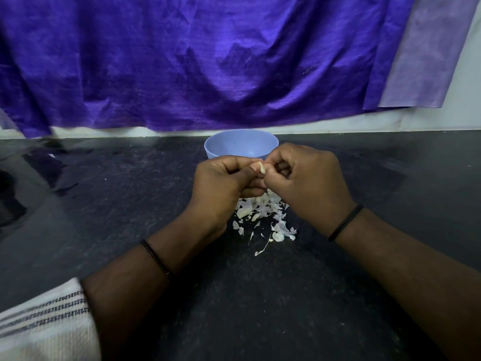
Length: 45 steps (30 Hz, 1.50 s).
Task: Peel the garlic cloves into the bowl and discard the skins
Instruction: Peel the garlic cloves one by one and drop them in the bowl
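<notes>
head view: the blue bowl sat on the dark counter, w/ its far side close to the white wall strip under a hanging purple cloth. just in front of the bowl both hands met, touching each other above the counter. the left hand had fingers curled and its thumb pressed on a garlic clove, only a pale tip of which showed betw. the two hands. the right hand was curled tight too, fingertips pinching at the same clove from the other side; how much skin was left on it couldn't be told. the bowl's inside showed only bare blue on the part not hidden by the hands.

nearer the camera than the bowl, right under and behind the hands, lay a pile of skins, white flakes spread on the counter, w/ a few thin strips trailing further toward the camera.

a dark beaded band circled the left wrist, a plain black band the right. a white cloth w/ grey stripes lay well nearer than the bowl, at the left forearm.
</notes>
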Motion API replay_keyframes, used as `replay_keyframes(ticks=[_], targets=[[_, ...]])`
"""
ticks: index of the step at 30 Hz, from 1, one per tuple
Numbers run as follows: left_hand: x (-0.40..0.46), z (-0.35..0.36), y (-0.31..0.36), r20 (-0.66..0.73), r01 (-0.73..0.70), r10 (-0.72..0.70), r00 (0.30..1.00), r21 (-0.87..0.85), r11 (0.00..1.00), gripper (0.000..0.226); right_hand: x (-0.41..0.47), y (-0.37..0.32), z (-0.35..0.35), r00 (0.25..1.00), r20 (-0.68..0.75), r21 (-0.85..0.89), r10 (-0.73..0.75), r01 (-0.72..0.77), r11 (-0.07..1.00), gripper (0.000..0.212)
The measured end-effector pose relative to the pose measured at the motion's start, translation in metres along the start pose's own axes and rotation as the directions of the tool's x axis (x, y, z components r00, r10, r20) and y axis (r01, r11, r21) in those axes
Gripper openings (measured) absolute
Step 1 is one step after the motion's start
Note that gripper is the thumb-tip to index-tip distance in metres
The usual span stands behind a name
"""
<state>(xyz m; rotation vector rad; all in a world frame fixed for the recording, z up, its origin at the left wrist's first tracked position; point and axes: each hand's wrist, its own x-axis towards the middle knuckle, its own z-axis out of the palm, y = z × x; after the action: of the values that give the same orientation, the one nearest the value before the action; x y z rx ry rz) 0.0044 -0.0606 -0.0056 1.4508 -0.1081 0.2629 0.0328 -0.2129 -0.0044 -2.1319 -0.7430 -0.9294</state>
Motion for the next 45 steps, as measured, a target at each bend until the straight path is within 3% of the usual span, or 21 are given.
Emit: replay_keyframes(ticks=[4, 24, 35, 41, 45], targets=[[0.001, -0.002, 0.003, -0.001, 0.007, -0.007, 1.000, -0.016, 1.000, 0.009, 0.000, 0.000, -0.004, 0.992, 0.073, 0.139, 0.098, -0.107, 0.984, 0.005], [-0.001, -0.001, -0.001, -0.015, -0.045, 0.045, 0.999, 0.023, 0.999, 0.011, -0.002, -0.009, -0.005, 0.984, 0.091, 0.084, 0.150, -0.158, 0.984, 0.010], [0.005, -0.006, 0.001, 0.114, 0.052, -0.042, 0.993, -0.089, 0.995, 0.019, 0.000, -0.006, -0.003, 0.932, 0.224, 0.312, 0.286, -0.347, 0.884, 0.004], [0.006, -0.012, 0.006, 0.126, 0.070, -0.056, 0.990, -0.112, 0.991, 0.009, 0.000, -0.006, -0.006, 0.946, 0.247, 0.404, 0.211, -0.299, 0.864, 0.015], [0.006, -0.011, 0.007, 0.132, 0.066, -0.050, 0.990, -0.120, 0.991, 0.010, 0.001, -0.004, -0.005, 0.936, 0.246, 0.445, 0.250, -0.338, 0.829, 0.014]])
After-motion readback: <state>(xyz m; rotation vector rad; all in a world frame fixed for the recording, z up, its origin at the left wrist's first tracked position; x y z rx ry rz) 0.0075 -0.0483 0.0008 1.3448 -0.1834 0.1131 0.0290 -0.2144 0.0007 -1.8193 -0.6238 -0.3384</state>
